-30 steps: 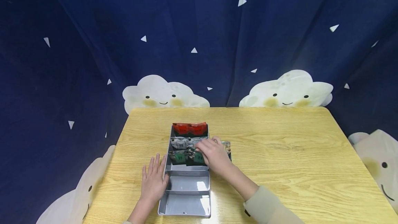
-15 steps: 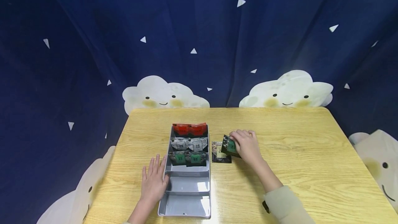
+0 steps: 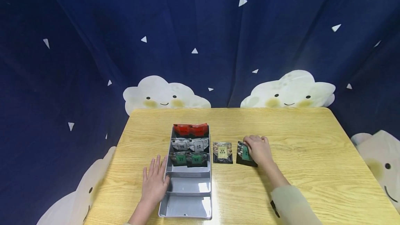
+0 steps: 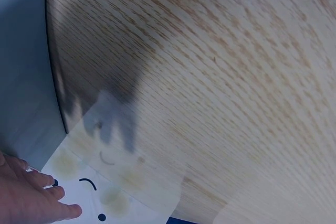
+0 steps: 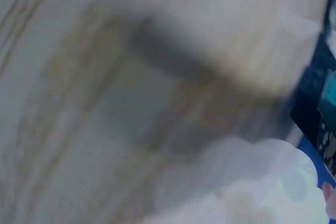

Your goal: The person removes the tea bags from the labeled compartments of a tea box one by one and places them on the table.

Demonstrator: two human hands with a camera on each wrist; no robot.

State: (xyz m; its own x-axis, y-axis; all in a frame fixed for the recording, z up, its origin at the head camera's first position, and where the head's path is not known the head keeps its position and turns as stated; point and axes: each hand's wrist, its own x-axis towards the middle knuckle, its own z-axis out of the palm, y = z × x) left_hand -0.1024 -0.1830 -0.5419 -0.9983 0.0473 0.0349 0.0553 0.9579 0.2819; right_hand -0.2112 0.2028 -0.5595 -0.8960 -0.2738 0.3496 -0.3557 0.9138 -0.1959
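My right hand [image 3: 259, 149] pinches a black sachet with a green label [image 3: 245, 152] by its right side, right of the tray. In the right wrist view this sachet [image 5: 326, 106] shows at the right edge, slightly tilted, with a fingertip below it. Between it and the tray, a sachet with a pale yellow label [image 3: 222, 152] lies flat on the table. My left hand [image 3: 154, 180] rests with fingers spread along the tray's left side, its thumb at the rim. The grey divided tray [image 3: 189, 207] holds red sachets [image 3: 190, 130], silver-grey sachets [image 3: 197, 145] and green-label sachets [image 3: 197, 159].
The tray's two nearest compartments [image 3: 187, 184] show bare grey floors. The wooden table [image 3: 297, 148] extends to the right. A dark blue curtain [image 3: 200, 27] with white clouds stands behind the table's far edge.
My right hand has moved from the tray to the right, lifting out a green-label sachet and bringing it past the yellow-label one, now uncovered. My left hand has stayed in place.
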